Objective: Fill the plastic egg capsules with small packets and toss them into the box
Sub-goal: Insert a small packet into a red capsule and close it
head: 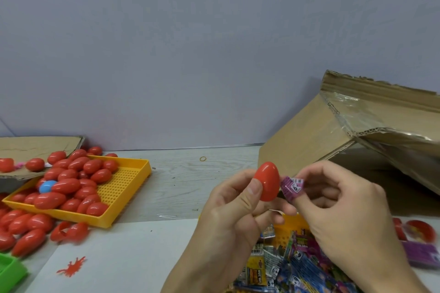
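My left hand (234, 207) holds a red plastic egg capsule (267, 181) upright between thumb and fingers. Right beside it, my right hand (342, 209) pinches a small purple packet (291, 187) that touches the egg's right side. Whether the egg is a half shell or a whole capsule I cannot tell. A heap of small colourful packets (295, 266) lies in a yellow tray under my hands. The cardboard box (333, 126) stands open at the right, its flaps raised.
A yellow perforated tray (123, 188) at the left holds several red eggs (71, 181) and one blue one (47, 186). More red eggs (26, 228) lie loose around it, near a green piece (9, 271). A wall rises close behind the table.
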`<state>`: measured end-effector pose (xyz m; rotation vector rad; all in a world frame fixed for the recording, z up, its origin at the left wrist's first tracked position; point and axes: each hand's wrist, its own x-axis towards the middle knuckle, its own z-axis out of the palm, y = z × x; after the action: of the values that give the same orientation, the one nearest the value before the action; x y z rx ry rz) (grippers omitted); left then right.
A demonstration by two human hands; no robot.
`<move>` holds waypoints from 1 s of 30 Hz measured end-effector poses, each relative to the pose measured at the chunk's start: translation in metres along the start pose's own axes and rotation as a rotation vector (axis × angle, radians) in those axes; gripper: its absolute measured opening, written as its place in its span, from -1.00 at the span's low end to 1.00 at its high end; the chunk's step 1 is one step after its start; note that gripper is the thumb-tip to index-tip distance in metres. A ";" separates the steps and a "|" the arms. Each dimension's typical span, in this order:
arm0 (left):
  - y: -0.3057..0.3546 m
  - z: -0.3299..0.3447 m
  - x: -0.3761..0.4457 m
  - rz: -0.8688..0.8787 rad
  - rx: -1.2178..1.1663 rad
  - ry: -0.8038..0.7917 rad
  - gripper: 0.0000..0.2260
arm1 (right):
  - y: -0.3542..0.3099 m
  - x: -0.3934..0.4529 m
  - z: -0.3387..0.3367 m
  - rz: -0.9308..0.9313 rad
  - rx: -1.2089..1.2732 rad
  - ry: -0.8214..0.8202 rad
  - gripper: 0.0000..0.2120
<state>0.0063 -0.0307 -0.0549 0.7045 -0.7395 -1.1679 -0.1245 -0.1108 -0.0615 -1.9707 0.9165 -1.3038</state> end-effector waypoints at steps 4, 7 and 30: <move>-0.001 0.000 0.001 -0.001 0.025 0.033 -0.75 | 0.005 -0.002 0.002 -0.011 -0.031 -0.035 -0.76; -0.002 -0.003 0.001 -0.010 0.029 0.060 -0.79 | 0.003 -0.001 0.001 0.022 0.170 -0.159 -0.69; 0.008 -0.017 -0.005 -0.107 -0.221 -0.126 -0.67 | 0.000 0.008 -0.014 0.304 0.893 -0.614 -0.40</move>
<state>0.0237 -0.0225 -0.0588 0.4937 -0.6714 -1.3777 -0.1355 -0.1190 -0.0524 -1.3046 0.2287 -0.6637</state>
